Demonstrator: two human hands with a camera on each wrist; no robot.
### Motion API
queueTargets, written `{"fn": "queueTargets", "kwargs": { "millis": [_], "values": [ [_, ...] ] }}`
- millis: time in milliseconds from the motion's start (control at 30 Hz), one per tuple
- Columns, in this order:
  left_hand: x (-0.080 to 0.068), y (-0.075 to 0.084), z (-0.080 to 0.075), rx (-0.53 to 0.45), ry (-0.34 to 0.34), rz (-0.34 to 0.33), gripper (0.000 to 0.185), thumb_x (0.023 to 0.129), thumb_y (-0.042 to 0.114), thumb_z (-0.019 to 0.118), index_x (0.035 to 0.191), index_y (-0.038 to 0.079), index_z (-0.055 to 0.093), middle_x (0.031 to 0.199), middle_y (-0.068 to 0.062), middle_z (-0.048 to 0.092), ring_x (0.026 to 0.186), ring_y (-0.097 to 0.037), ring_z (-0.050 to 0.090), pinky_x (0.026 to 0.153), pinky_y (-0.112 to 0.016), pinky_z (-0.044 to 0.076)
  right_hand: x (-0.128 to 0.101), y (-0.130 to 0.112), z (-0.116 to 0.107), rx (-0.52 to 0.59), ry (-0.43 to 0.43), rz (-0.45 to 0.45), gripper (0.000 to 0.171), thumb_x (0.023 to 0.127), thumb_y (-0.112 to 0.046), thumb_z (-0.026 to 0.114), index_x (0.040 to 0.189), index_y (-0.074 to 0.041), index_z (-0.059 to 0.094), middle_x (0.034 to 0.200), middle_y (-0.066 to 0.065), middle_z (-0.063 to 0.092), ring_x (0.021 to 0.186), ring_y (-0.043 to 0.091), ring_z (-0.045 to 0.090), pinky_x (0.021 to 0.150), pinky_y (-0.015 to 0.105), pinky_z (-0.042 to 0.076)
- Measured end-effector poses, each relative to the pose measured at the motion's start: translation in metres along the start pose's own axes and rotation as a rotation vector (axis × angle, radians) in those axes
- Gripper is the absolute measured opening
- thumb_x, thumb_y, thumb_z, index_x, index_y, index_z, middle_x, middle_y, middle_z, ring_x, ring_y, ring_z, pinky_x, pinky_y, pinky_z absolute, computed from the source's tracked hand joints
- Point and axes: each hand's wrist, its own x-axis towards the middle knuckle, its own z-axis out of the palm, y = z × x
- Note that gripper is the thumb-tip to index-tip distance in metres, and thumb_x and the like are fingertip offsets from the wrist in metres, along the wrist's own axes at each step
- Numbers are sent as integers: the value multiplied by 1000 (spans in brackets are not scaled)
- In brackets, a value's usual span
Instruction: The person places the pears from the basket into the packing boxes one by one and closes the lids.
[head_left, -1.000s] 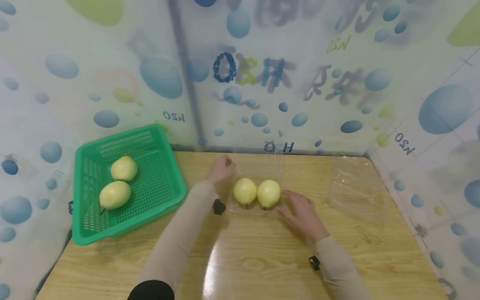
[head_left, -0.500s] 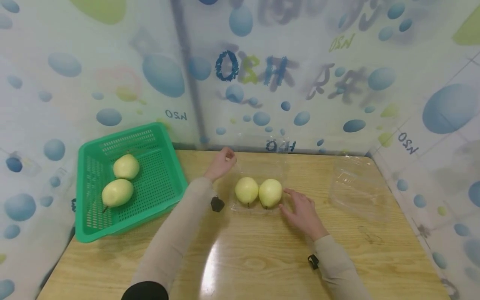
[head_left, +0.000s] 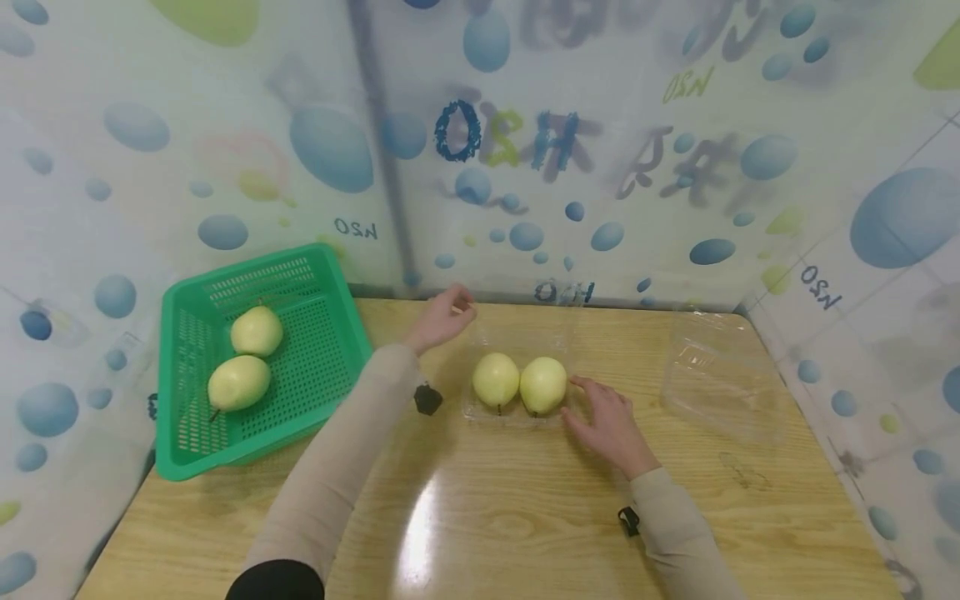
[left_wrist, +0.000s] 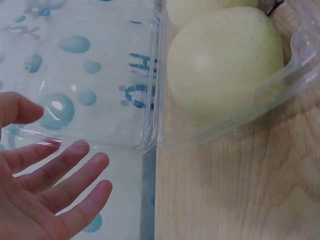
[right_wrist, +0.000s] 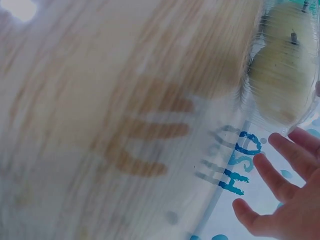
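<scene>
A clear plastic clamshell box [head_left: 517, 419] lies open in the middle of the wooden table [head_left: 510, 517]. Two pale yellow-green pears [head_left: 496, 380] [head_left: 543, 385] sit side by side in it. Its lid [head_left: 525, 325] stands up at the back against the wall. My left hand [head_left: 442, 321] is at the lid's left edge. In the left wrist view its fingers [left_wrist: 50, 190] are straight, right at the lid [left_wrist: 95, 75], with a pear [left_wrist: 225, 60] beside it. My right hand [head_left: 603, 417] lies with spread fingers against the box's right side; the right wrist view shows those fingers [right_wrist: 285, 195] below a pear [right_wrist: 277, 75].
A green mesh basket [head_left: 318, 350] at the left holds two more pears [head_left: 257, 331] [head_left: 238, 382]. A second empty clear box [head_left: 716, 375] sits at the right back of the table. Bubble-patterned walls close in the table on three sides.
My left hand has edged slightly farther back along the lid's left side. The right hand and the pears have stayed where they were.
</scene>
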Motion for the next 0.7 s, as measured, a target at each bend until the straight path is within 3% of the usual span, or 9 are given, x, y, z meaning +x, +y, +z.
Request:
{"fn": "queueTargets", "kwargs": {
  "millis": [167,267,433,600,700],
  "values": [
    [-1,1,-7,24,-92,50,58,99,24,54,148,10,29,123,-19,57,108,-34,59,91,-44,49,0,-2,-2,-11,-11,4,54,90,-29,65,134,-1,51,131,20,56,121,44,47,98,66,29],
    [-2,3,-10,52,-132,89,66,99,29,55,153,17,21,121,-18,59,105,-33,61,90,-45,50,0,-2,-2,-11,-8,1,54,90,-28,65,134,-1,51,131,20,56,120,45,47,98,66,29],
    [-1,7,-13,91,-164,104,55,100,38,49,146,12,34,123,-17,58,111,-33,58,91,-46,49,0,-2,-3,-18,-9,0,54,90,-28,66,134,-1,51,131,20,56,120,45,48,97,67,29],
    [1,12,-15,56,-168,98,47,105,40,33,130,4,48,124,-18,56,114,-33,54,95,-45,45,0,-2,-3,-25,-15,4,53,90,-27,67,134,-2,51,130,21,56,120,44,48,96,67,29],
    [1,15,-16,38,-187,94,43,106,38,30,124,4,50,120,-19,57,111,-35,55,93,-45,46,1,-3,-2,-28,-19,6,53,90,-27,66,134,-2,51,130,21,56,120,44,48,97,67,29]
  ]
}}
